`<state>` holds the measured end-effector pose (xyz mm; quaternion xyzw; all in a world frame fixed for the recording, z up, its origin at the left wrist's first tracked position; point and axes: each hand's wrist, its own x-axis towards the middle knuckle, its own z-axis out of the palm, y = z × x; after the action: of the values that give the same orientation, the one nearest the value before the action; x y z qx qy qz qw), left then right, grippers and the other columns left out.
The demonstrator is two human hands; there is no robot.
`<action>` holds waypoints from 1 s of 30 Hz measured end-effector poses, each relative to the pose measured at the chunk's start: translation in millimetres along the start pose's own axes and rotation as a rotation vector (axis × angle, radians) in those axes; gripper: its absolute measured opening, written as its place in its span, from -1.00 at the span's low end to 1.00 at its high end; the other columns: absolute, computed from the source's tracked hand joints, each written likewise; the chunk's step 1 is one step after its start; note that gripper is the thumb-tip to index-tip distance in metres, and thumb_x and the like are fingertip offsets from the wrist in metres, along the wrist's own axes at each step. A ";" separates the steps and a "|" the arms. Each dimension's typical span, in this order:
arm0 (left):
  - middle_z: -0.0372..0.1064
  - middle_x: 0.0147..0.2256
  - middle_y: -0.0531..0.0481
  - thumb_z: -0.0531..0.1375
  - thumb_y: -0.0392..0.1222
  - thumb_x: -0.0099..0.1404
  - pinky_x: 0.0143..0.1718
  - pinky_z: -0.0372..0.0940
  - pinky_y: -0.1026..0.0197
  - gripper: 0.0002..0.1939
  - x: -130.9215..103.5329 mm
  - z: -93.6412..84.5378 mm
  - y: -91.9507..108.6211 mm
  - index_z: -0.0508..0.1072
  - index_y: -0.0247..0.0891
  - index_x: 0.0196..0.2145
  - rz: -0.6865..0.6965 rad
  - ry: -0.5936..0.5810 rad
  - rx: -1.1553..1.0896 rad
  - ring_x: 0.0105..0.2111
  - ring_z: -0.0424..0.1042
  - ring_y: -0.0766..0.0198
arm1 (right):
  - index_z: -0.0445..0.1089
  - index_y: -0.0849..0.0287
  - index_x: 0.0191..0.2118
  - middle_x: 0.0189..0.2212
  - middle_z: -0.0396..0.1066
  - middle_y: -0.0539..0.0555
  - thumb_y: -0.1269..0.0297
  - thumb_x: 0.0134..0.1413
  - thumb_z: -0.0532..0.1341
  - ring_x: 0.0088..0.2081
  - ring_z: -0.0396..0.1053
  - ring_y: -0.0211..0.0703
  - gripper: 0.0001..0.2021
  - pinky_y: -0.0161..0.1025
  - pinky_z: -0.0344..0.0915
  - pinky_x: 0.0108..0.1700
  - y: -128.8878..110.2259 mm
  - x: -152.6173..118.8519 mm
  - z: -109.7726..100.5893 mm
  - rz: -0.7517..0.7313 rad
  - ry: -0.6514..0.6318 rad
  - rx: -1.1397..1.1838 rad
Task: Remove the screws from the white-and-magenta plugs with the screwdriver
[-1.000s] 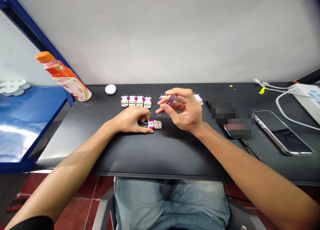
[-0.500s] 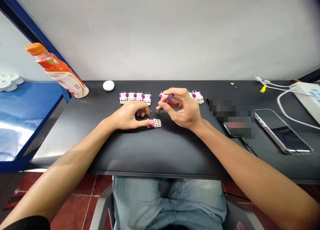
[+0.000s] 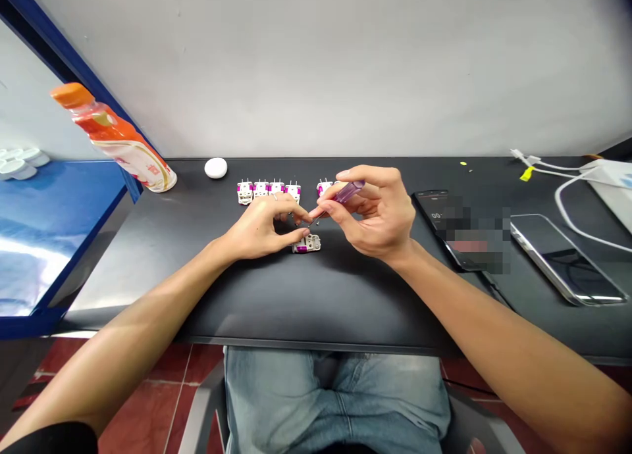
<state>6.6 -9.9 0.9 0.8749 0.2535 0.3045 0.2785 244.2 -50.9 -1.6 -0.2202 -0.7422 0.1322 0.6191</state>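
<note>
A screwdriver [image 3: 349, 191] is gripped between the fingers of the right hand [image 3: 332, 207], its tip near the left hand [image 3: 309, 225], whose thumb and forefinger are held slightly apart. Just beneath that thumb, a white-and-purple connector [image 3: 307, 244] is laid on the tabletop [image 3: 296, 302].

A small assembly workstation, its black tabletop [image 3: 296, 309] pushed against a pale wall [image 3: 345, 66], with a row of identical white-and-purple parts [image 3: 269, 191], a hand tool with a purple handle [image 3: 349, 191] and red floor tiles [image 3: 141, 414] below.
</note>
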 end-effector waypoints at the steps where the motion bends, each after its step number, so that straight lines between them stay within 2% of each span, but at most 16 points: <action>1: 0.66 -0.27 0.00 0.41 -0.11 0.45 -0.22 0.33 0.19 -0.86 -0.1 0.6 0.1 0.75 -0.18 -0.12 0.001 -0.003 0.002 -0.30 0.49 0.24 | 0.43 -0.05 0.30 -0.17 0.70 -0.10 0.49 0.43 0.44 -0.26 0.78 -0.21 -0.53 -0.34 0.78 -0.23 -0.3 0.0 0.3 0.005 0.001 0.001; 6: 0.67 -0.28 0.02 0.40 -0.14 0.44 -0.21 0.35 0.19 -0.91 -0.1 1.9 1.4 0.73 -0.16 -0.21 -0.006 -0.017 -0.014 -0.31 0.49 0.24 | 0.43 -0.07 0.31 -0.15 0.69 -0.10 0.52 0.40 0.45 -0.27 0.77 -0.24 -0.49 -0.35 0.79 -0.21 -1.5 -0.1 1.0 0.014 -0.003 0.019; 15: 0.69 -0.25 0.02 0.39 -0.11 0.43 -0.21 0.36 0.19 -0.89 -0.3 0.4 2.1 0.74 -0.15 -0.20 -0.041 -0.045 0.016 -0.31 0.50 0.25 | 0.42 -0.08 0.29 -0.18 0.68 -0.12 0.47 0.41 0.45 -0.29 0.78 -0.23 -0.52 -0.38 0.75 -0.25 -1.4 0.3 -1.7 0.046 -0.008 -0.016; 22: 0.67 -0.31 0.02 0.36 -0.09 0.46 -0.16 0.39 0.16 -0.84 0.7 -5.4 3.5 0.73 -0.18 -0.21 -0.058 -0.078 0.034 -0.30 0.53 0.23 | 0.47 -0.01 0.16 -0.34 0.58 -0.15 0.39 0.43 0.42 -0.43 0.74 -0.20 -0.70 -0.42 0.65 -0.43 8.7 -2.7 -12.7 0.163 -0.153 -0.079; 27: 0.68 -0.26 -0.03 0.45 0.08 0.41 -0.11 0.44 0.12 -0.74 1.1 -10.9 4.5 0.71 -0.18 -0.19 -0.036 -0.186 0.038 -0.25 0.60 0.16 | 0.46 -0.01 0.15 -0.34 0.57 -0.15 0.38 0.43 0.41 -0.45 0.72 -0.19 -0.71 -0.41 0.61 -0.50 5.8 -2.6 -13.9 0.230 -0.201 -0.043; 30: 0.67 -0.25 -0.02 0.46 0.07 0.39 -0.10 0.46 0.13 -0.74 1.2 -13.8 4.2 0.70 -0.18 -0.20 -0.040 -0.207 0.042 -0.24 0.61 0.16 | 0.46 0.01 0.15 -0.35 0.58 -0.14 0.38 0.43 0.41 -0.46 0.72 -0.19 -0.72 -0.40 0.62 -0.48 4.7 -2.8 -13.3 0.227 -0.229 -0.022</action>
<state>-0.7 -7.6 13.1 0.9020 0.2474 0.2014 0.2908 258.3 -49.2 -3.5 -0.2929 -0.7797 0.2176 0.5090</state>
